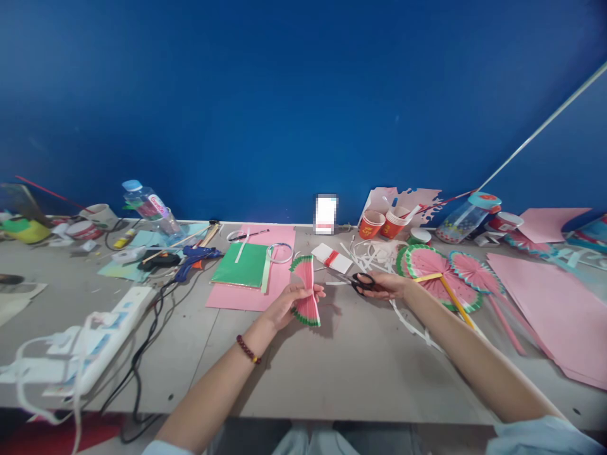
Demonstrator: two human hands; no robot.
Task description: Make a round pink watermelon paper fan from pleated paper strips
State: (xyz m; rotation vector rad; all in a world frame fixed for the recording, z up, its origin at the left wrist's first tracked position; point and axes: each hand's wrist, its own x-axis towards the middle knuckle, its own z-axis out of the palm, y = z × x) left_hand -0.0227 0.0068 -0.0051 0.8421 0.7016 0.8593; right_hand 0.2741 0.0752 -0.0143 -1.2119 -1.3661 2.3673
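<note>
My left hand (290, 302) is closed round the pinched middle of a folded paper fan (307, 275). The fan is pleated pink paper with green edges, and it spreads out above and below the fingers. To its right, my right hand (386, 285) grips the black handles of a pair of scissors (362, 284). The blades point left, apart from the fan, beside a white packet with a red band (332, 258). White paper strips (372, 256) lie loose behind the right hand. Finished-looking watermelon-patterned round fans (427, 262) rest by the right forearm.
Pink sheets (550, 309) lie at the right, near a clear jar (467, 218). Red paper cups (371, 224) stand at the back. A green pad (240, 265) lies on pink paper at left, beside a blue glue gun (193, 260), cables and a white power strip (111, 341).
</note>
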